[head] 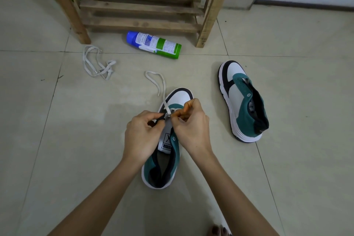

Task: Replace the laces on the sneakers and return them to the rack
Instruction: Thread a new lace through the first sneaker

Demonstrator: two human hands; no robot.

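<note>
While left hand point(142, 136), right hand point(193, 128) fingers pinch lace point(161, 84) | sneaker point(181, 97) toe toward rack point(141, 8)

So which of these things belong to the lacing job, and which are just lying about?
Job: near sneaker, threaded lace pinched by left hand and right hand, second sneaker, loose lace, wooden rack.
Lying about: spray can.

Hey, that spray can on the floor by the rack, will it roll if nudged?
Probably: the spray can is a cylinder on its side on smooth tile, so a sideways nudge should roll it. Its glossy body may feel slippery.
</note>
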